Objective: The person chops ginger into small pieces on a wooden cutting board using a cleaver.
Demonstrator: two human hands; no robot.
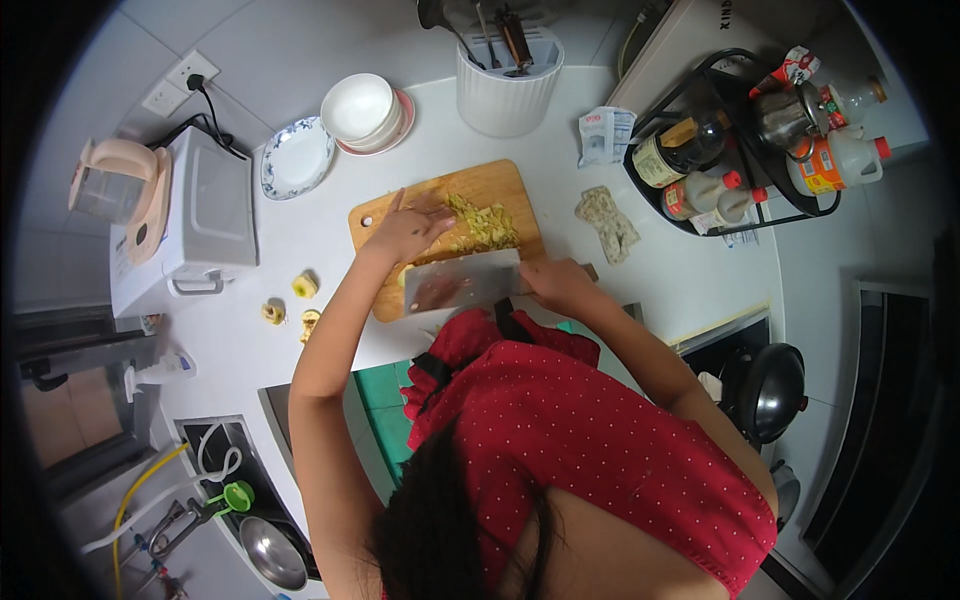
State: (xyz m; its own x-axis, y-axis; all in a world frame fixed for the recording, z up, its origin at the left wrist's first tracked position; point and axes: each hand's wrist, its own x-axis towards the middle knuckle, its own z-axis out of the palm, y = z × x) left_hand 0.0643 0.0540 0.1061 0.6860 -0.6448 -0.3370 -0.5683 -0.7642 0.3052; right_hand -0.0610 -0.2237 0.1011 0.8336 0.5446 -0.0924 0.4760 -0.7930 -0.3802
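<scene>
My right hand point(559, 285) grips the handle of a broad cleaver point(461, 283), whose blade lies over the near edge of a wooden cutting board point(517, 180). Chopped yellow-green pieces point(487, 225) are heaped on the right half of the board. My left hand point(415, 226) rests over the board's left part, fingers spread beyond the blade; whether its fingertips touch any pieces is unclear. A pale piece shows at the blade's left end, mostly hidden by the cleaver. Left of the board, a pale yellow chunk point(304, 285) and a browner one point(273, 313) lie on the counter.
Stacked white bowls point(358, 109), a blue-patterned plate point(298, 159) and a utensil holder point(508, 97) stand behind the board. To the right are a crumpled cloth point(607, 225) and a black rack point(795, 219) of bottles. A white appliance point(217, 195) stands left; a sink holds a metal bowl point(274, 551).
</scene>
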